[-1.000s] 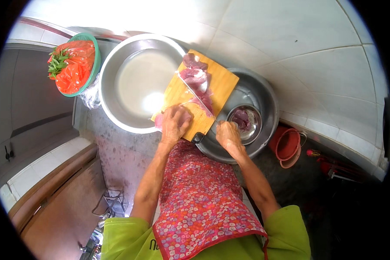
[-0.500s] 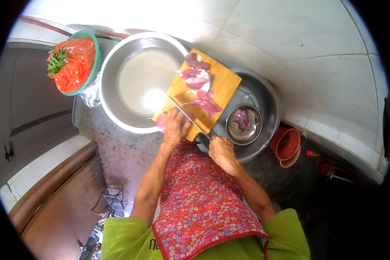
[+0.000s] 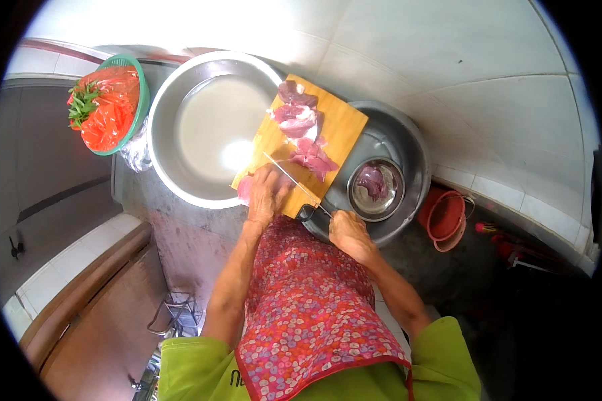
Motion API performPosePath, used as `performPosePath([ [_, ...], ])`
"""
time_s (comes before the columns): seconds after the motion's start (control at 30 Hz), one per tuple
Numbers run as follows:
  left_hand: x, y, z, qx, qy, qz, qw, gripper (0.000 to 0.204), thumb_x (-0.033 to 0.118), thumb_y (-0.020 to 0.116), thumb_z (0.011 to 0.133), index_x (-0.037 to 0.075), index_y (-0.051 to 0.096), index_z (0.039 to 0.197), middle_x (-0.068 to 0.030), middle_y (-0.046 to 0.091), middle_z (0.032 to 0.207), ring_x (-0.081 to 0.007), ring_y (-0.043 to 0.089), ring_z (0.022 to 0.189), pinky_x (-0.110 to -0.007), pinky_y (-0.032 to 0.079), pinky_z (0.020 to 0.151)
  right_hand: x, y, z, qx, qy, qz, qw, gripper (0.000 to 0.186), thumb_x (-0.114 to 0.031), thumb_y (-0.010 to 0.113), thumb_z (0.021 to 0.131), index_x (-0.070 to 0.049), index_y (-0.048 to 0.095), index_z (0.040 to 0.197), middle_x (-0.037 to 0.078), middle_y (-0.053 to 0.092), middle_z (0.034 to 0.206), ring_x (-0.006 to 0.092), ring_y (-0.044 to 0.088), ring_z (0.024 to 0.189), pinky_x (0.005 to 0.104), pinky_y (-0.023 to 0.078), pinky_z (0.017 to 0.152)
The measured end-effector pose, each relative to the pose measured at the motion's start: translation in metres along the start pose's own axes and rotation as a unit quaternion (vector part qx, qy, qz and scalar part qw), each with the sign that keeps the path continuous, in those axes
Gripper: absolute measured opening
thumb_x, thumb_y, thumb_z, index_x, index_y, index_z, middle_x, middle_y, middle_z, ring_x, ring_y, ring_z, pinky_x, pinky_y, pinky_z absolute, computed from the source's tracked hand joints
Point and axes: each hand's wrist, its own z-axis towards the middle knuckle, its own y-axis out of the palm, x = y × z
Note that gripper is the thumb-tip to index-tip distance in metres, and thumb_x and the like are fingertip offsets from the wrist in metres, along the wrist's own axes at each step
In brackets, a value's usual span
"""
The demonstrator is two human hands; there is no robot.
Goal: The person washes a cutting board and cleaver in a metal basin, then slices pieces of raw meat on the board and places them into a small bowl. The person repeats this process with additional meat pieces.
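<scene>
A wooden cutting board (image 3: 341, 130) lies across the gap between two metal basins. My left hand (image 3: 266, 194) presses down at its near left corner, fingers curled over a piece of raw meat (image 3: 245, 190) that partly shows beside them. My right hand (image 3: 350, 230) is closed around the handle of a knife (image 3: 289, 175). Its blade runs slantwise over the board, close to my left fingers. Further up the board lie a thin slab of meat (image 3: 313, 159), a fattier chunk (image 3: 295, 122) and a darker piece (image 3: 297, 93). What the blade's edge touches is hard to make out.
At left stands a large metal basin (image 3: 159, 127) of cloudy water; at right, a grey basin (image 3: 418, 160) holds a small steel bowl (image 3: 396, 206) with meat (image 3: 372, 182). A green basket (image 3: 142, 100) with a red bag sits far left, red buckets (image 3: 445, 217) at right by the tiled wall.
The knife and my right hand have drawn back a little toward the lower right across the board. My left hand stays on the meat. The whole view has shifted slightly.
</scene>
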Motion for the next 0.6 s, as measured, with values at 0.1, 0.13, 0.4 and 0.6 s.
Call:
performPosePath([
  [0.1,0.005,0.001,0.001,0.02,-0.025,-0.019,0.999,0.036,0.01,0.069,0.072,0.002,0.058,0.105,-0.0156,0.055,0.11,-0.0358,0.05,0.104,-0.043,0.041,0.09,-0.02,0.005,0.02,-0.013,0.029,-0.018,0.999,0.016,-0.005,0.058,0.075,0.002,0.067,0.086,0.027,0.064,0.091,0.0402,0.062,0.093,0.0464,0.05,0.08],
  [0.13,0.006,0.0,0.001,0.012,-0.015,-0.014,1.0,0.037,0.008,0.068,0.072,0.002,0.058,0.108,-0.0156,0.055,0.11,-0.0355,0.05,0.105,-0.043,0.04,0.091,-0.036,0.006,0.033,-0.004,0.038,-0.006,0.999,0.016,-0.007,0.058,0.076,0.001,0.067,0.086,0.027,0.064,0.091,0.0408,0.062,0.093,0.0469,0.05,0.079],
  [0.4,0.014,-0.021,-0.007,-0.073,-0.015,0.165,0.983,0.054,0.015,0.073,0.065,0.011,0.058,0.117,-0.0157,0.052,0.112,-0.0333,0.048,0.106,-0.042,0.039,0.088,-0.006,0.033,0.032,0.094,-0.024,-0.035,0.995,0.016,-0.008,0.055,0.078,0.0,0.066,0.086,0.024,0.065,0.088,0.0418,0.062,0.086,0.0486,0.048,0.08],
  [0.6,0.006,-0.02,0.003,-0.093,-0.028,0.125,0.987,0.054,0.013,0.073,0.065,0.012,0.057,0.116,-0.0187,0.053,0.111,-0.036,0.053,0.1,-0.044,0.046,0.083,0.013,0.005,0.03,0.096,0.009,-0.018,0.995,0.016,-0.009,0.054,0.08,-0.001,0.067,0.086,0.026,0.064,0.086,0.0424,0.062,0.087,0.0504,0.048,0.079],
])
